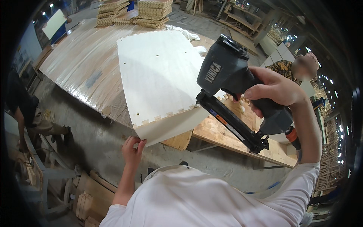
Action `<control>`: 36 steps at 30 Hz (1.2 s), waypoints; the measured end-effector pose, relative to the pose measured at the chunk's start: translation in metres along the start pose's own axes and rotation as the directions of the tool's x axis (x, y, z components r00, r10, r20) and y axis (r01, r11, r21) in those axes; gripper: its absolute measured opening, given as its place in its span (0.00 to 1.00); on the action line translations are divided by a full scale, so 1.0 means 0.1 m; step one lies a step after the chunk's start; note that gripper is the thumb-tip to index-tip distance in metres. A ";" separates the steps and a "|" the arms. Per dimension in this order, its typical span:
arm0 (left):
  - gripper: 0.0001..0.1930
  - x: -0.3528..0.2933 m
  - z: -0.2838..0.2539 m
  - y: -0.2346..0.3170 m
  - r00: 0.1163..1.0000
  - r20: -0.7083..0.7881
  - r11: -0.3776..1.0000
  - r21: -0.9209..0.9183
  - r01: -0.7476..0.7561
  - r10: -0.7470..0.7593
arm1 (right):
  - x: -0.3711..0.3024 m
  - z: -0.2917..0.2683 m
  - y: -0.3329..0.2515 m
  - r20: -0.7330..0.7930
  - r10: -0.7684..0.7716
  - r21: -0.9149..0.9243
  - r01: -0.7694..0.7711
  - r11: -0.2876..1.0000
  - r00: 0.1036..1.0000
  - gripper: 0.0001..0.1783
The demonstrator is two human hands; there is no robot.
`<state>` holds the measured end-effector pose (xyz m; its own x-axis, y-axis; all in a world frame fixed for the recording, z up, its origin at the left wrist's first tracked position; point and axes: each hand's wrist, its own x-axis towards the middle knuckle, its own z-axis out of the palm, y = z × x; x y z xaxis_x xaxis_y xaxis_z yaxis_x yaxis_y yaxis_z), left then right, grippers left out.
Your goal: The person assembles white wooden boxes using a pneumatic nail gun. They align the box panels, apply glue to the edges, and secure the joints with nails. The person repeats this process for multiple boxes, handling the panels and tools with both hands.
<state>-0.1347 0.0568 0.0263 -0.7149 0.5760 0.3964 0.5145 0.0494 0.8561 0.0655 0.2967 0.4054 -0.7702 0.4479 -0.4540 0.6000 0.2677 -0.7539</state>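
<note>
My right hand [274, 87] is wrapped round the grip of a black pneumatic nail gun [223, 68], raised to the right above the work. Its long magazine slants down toward me, and an orange hose fitting [291, 133] sits at the grip's base. My left hand [133, 146] pinches the near lower corner of a pale wooden box [159, 75]. The box has a broad white top face with a few small holes and interlocking finger joints along its edges. Its near side panel [172, 128] faces me. The nail gun's nose is held apart from the box.
The box rests on a large plastic-wrapped wooden stack [83, 68]. Stacked wooden pieces [153, 13] stand at the far end. A lower wooden bench [227, 130] lies to the right. One person [24, 109] is at the left, another [285, 70] at the right. Boards [90, 196] lean at lower left.
</note>
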 end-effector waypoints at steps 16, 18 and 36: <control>0.12 -0.10 -0.09 0.00 0.998 -0.031 0.998 -0.007 0.062 -0.062 | 0.14 0.31 -0.21 0.155 -0.077 -0.081 0.091 0.993 0.985 0.19; 0.11 -0.16 -0.15 -0.06 0.996 -0.053 0.997 -0.011 0.073 -0.074 | 0.08 0.37 -0.28 0.138 -0.117 -0.081 0.129 0.988 0.984 0.19; 0.11 -0.51 -0.49 -0.26 0.937 -0.023 0.937 0.021 0.348 -0.348 | 0.29 0.68 -0.50 0.300 -0.200 -0.050 0.225 0.973 0.933 0.20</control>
<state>-0.1349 -0.0138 0.0001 -0.8600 0.5037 0.0817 0.2434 0.2643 0.9332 -0.0018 0.2384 0.3978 -0.9035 0.1078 -0.4148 0.4210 0.4044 -0.8119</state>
